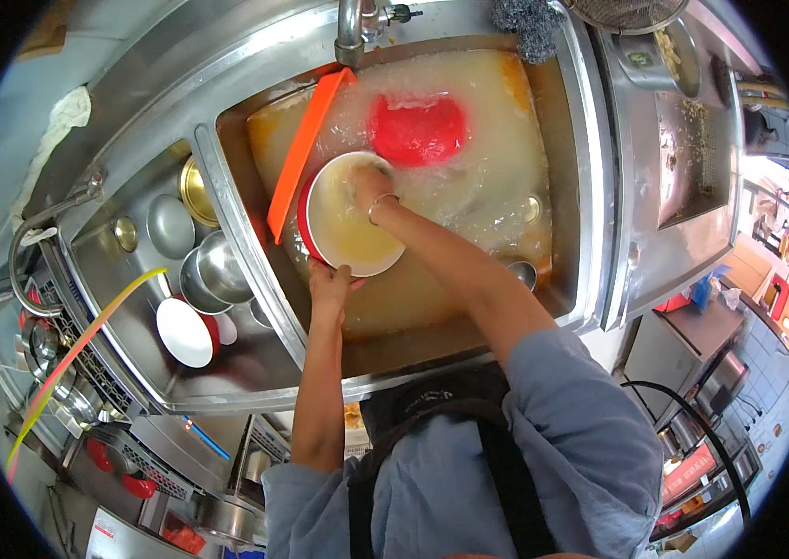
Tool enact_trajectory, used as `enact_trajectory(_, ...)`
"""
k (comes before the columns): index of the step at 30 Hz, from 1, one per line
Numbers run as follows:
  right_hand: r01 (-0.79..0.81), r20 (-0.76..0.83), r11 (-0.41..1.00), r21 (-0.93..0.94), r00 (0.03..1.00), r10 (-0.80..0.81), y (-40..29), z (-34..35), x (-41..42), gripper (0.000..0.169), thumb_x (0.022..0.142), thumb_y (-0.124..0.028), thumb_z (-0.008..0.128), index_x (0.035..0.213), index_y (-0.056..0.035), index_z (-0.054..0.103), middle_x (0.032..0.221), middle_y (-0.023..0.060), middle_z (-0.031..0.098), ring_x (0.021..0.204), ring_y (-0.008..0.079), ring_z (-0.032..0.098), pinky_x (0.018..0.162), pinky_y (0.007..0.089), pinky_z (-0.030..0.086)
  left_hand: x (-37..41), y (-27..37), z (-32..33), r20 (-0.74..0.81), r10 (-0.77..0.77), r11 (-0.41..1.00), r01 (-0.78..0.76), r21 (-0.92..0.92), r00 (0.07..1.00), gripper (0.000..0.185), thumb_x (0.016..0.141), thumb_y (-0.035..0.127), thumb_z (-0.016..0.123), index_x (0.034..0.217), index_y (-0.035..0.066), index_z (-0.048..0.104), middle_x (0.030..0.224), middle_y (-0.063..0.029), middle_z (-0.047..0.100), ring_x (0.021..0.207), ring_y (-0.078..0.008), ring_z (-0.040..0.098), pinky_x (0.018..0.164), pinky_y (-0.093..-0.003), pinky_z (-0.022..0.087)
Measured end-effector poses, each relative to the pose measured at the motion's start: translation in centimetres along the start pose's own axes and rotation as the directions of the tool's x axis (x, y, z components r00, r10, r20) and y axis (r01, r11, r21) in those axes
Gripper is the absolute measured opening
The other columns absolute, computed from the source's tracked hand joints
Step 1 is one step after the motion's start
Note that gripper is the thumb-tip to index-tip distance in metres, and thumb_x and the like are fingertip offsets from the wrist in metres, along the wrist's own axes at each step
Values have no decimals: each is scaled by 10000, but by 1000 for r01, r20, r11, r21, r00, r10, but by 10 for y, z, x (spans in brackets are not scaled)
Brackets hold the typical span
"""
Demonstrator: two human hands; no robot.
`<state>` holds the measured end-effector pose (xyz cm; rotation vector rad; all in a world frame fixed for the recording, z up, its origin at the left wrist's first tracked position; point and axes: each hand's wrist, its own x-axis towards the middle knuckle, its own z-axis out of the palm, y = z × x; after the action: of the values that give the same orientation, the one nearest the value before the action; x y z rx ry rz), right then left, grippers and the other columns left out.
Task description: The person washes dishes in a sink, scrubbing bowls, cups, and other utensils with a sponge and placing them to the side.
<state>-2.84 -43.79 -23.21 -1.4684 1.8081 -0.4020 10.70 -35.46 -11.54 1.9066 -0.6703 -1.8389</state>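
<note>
My left hand (pixel 330 285) grips the near rim of a bowl (pixel 359 241), white inside and red outside, at the left of a water-filled steel sink (pixel 562 209). The bowl is tilted and holds cloudy, yellowish liquid. Inside it, against the far part of the wall, my right hand (pixel 371 184) has its fingers curled; a small greyish patch shows beside them, and I cannot tell if it is a scrubber. Just beyond the bowl, a red bowl-like item (pixel 419 129) sits in the murky water. An orange plastic strip (pixel 308 154) slants along the left side.
A smaller basin (pixel 255 367) at left holds metal bowls (pixel 225 265) and a white-and-red bowl (pixel 186 334). A faucet (pixel 350 42) overhangs the far edge, near a steel-wool scourer (pixel 531 28). A metal cup (pixel 523 274) lies at the sink's right. A yellow-pink hose (pixel 87 339) crosses the left.
</note>
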Motion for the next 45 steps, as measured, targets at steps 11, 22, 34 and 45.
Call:
enact_trajectory(11,217,534,903,370,746,-398,-10,-16,-75,219,703,-148,551,909,-86,588,846,119,603,742,268,576,678,343,458,30,-1,-39,226,64,971,-113,211,972,700,699,-28,527,1273,45,134,1153,-157,441,943,-222,536,638,-297,516)
enact_trajectory(22,286,509,955,-79,835,-208,36,44,-78,139,722,-74,528,841,-64,598,817,96,596,777,257,578,699,340,463,7,10,-8,156,-80,985,101,-137,985,804,739,-60,457,1336,169,-32,1153,-150,445,891,-265,570,643,-357,543)
enact_trajectory(34,13,-418,993,116,908,37,36,25,-46,155,645,-1,570,791,-46,540,698,85,533,647,206,532,620,300,432,6,-8,15,-162,-29,977,63,204,986,680,745,6,470,1327,159,154,1025,-202,537,760,-327,606,640,-394,529)
enact_trajectory(45,636,-261,772,-9,744,-615,-101,-103,-85,180,639,-76,563,818,-73,579,863,56,542,860,281,516,739,393,429,17,-17,16,-176,604,726,-445,524,777,538,797,-15,458,1292,129,304,1088,-227,530,948,-386,539,756,-407,443)
